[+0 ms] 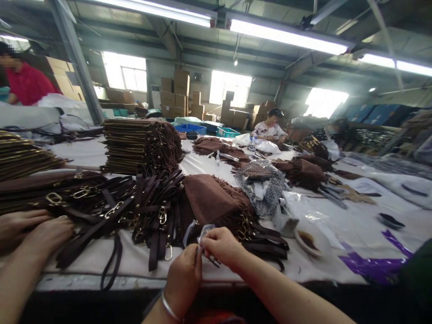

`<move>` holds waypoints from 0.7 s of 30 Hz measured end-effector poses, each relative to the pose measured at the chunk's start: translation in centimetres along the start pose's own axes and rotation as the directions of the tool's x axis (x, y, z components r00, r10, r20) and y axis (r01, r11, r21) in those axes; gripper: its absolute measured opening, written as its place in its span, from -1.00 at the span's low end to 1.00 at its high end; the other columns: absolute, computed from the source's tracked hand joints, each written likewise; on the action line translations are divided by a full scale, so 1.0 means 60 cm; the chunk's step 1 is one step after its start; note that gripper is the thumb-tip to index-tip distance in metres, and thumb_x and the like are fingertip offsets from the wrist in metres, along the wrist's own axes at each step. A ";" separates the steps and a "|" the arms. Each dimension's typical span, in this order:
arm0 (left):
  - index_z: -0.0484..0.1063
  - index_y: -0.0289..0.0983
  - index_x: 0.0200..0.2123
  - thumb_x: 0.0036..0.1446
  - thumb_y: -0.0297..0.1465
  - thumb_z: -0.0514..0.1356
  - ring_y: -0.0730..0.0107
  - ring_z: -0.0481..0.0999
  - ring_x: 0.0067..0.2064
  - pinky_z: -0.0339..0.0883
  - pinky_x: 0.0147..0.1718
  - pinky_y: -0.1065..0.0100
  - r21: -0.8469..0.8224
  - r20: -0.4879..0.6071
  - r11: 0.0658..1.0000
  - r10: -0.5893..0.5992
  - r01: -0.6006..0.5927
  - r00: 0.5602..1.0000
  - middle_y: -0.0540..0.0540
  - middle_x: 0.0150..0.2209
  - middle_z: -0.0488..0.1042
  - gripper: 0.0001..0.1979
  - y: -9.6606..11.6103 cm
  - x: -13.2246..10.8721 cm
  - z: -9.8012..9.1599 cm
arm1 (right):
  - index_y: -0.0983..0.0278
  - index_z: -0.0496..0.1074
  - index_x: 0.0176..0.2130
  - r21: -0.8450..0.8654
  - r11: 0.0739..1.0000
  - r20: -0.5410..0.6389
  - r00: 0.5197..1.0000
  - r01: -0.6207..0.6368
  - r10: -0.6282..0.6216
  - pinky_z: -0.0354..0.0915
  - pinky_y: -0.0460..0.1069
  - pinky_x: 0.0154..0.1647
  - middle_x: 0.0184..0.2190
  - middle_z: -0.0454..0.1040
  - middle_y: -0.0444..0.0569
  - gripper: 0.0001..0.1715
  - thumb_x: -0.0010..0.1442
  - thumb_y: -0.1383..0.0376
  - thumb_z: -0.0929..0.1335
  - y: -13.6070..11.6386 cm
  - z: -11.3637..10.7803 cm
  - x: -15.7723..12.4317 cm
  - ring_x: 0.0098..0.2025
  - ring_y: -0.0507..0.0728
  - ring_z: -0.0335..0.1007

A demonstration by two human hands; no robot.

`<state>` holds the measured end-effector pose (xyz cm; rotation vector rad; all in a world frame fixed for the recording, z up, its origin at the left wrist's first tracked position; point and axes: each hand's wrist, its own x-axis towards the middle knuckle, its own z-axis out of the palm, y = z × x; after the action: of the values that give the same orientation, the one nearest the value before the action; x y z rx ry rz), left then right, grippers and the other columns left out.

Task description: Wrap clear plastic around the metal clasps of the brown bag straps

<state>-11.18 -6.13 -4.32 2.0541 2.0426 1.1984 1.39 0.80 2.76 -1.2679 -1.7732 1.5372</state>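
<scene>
My left hand (184,274), a silver bangle on its wrist, and my right hand (221,247) meet at the table's near edge. Both pinch a small crumpled piece of clear plastic (203,234) with something thin and dark in it that I cannot make out. Just beyond them lies a brown suede fringed bag (209,198). To its left spreads a heap of dark brown leather straps (148,211) with brass clips.
A co-worker's two hands (37,234) rest on the straps at far left. Tall stacks of brown bags (138,144) stand behind. A silvery woven bag (261,184), clear plastic sheets (303,202) and purple tape scraps (367,263) lie to the right. Other people sit at the far end.
</scene>
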 end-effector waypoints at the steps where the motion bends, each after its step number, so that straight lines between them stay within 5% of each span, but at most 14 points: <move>1: 0.36 -0.20 -0.34 0.29 -0.36 -0.01 0.26 0.52 -0.44 0.28 -0.46 0.30 0.029 -0.015 0.999 0.031 -0.031 0.999 -0.05 -0.47 0.51 -0.80 -0.001 -0.002 0.003 | 0.33 0.42 -0.63 -0.065 0.998 0.007 1.000 -0.011 0.012 -0.03 -0.14 -0.67 -0.72 0.34 -0.17 -0.78 -0.02 0.32 0.31 -0.002 0.001 0.006 -0.69 -0.09 0.05; 8: 0.28 -0.26 -0.18 0.29 -0.39 -0.01 0.11 0.59 -0.40 0.35 -0.49 0.23 0.103 -0.060 0.994 -0.019 0.026 0.998 -0.19 -0.42 0.56 -0.88 -0.010 -0.017 0.013 | 0.33 0.51 -0.58 -0.426 0.904 0.061 0.998 0.029 -0.003 -0.01 -0.14 -0.62 -0.69 0.35 -0.15 -0.83 -0.10 0.37 0.31 -0.010 0.004 0.041 -0.62 -0.06 0.16; 13: 0.15 -0.37 0.10 0.28 -0.40 -0.01 0.01 0.61 -0.23 0.43 -0.32 0.14 0.047 -0.051 0.999 -0.003 0.005 0.999 -0.37 -0.19 0.58 -0.65 -0.015 -0.021 0.015 | 0.33 0.51 -0.63 -0.537 0.843 0.069 0.994 -0.036 0.087 0.01 -0.10 -0.63 -0.73 0.33 -0.12 -0.86 -0.16 0.34 0.36 -0.037 0.007 0.050 -0.64 -0.02 0.13; 21: 0.32 -0.18 -0.18 0.31 -0.36 -0.07 0.17 0.56 -0.32 0.34 -0.36 0.24 -0.102 0.045 0.990 -0.095 0.100 0.994 -0.15 -0.34 0.55 -0.81 -0.009 -0.016 0.008 | 0.30 0.40 -0.76 -0.596 0.793 0.103 0.967 -0.126 0.232 -0.02 -0.08 -0.71 -0.84 0.25 -0.13 -0.84 -0.24 0.43 0.35 -0.044 0.015 0.072 -0.78 -0.03 0.03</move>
<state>-11.26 -6.62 -5.39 1.8937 1.9925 1.2102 -2.24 4.17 4.07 -1.6686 -2.4260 1.2525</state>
